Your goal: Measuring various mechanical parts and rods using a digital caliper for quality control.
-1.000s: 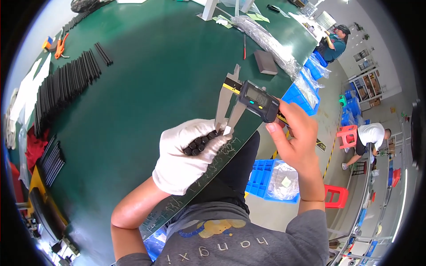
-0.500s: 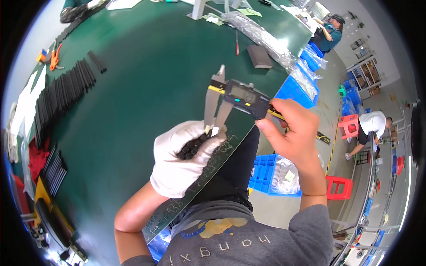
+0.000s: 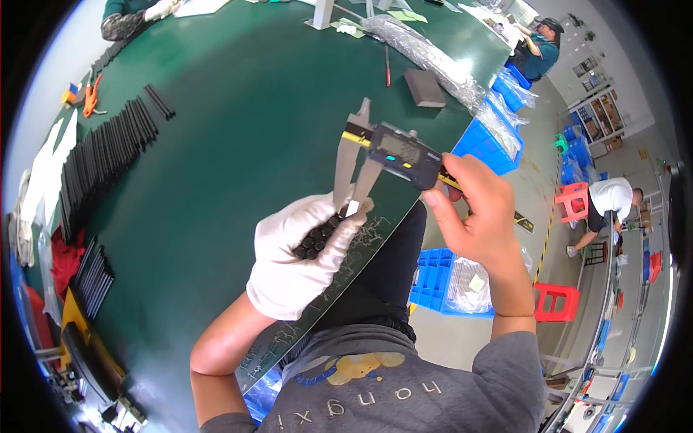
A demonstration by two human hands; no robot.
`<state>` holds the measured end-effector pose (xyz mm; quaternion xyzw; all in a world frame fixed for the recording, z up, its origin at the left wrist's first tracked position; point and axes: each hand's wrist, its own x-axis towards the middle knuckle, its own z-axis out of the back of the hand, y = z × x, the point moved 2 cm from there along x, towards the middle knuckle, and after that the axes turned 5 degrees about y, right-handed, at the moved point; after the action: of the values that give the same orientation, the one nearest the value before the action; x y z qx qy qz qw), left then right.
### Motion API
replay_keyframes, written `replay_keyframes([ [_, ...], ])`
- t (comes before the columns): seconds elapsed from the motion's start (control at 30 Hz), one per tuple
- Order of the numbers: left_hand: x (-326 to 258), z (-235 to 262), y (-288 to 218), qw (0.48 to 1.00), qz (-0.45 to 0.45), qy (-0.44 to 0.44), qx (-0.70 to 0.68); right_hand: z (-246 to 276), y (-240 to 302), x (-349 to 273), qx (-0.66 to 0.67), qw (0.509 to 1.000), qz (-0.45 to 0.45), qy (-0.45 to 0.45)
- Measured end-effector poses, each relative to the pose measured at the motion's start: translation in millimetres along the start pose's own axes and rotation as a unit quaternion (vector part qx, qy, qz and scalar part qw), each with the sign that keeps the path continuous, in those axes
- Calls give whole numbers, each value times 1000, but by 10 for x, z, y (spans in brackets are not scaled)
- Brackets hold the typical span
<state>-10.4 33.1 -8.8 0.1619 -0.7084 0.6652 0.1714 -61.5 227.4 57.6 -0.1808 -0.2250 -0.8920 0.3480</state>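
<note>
My left hand (image 3: 292, 256), in a white glove, is closed around a bundle of black rods (image 3: 315, 240), whose round ends face up. My bare right hand (image 3: 476, 209) grips a digital caliper (image 3: 408, 153) by its slider end, with thumb and fingers pinched on it. The caliper's long jaws point down to the top of the bundle. Their tips sit at one rod's end beside the gloved fingertips; whether they touch it I cannot make out.
Many black rods (image 3: 108, 155) lie in a row on the green table (image 3: 238, 130), left. Near them are orange-handled pliers (image 3: 92, 97) and a red cloth (image 3: 66, 256). A dark block (image 3: 424, 88) lies far right. Blue crates (image 3: 491, 144) stand beyond the edge; other people work farther off.
The caliper has tilted slightly, and its jaw tips have shifted a little at the bundle's top. Both hands keep their grips; the whole view has moved slightly.
</note>
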Motion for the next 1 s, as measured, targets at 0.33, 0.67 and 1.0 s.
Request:
replay_keyframes([
  [0.33, 13, 54, -28, 997, 10, 75, -6, 61, 42, 127, -9, 998, 55, 15],
  [0.67, 52, 57, -33, 996, 8, 88, 19, 133, 57, 167, -42, 997, 64, -5],
  [1.0, 13, 49, -19, 998, 38, 56, -5, 74, 61, 84, -25, 999, 36, 19],
])
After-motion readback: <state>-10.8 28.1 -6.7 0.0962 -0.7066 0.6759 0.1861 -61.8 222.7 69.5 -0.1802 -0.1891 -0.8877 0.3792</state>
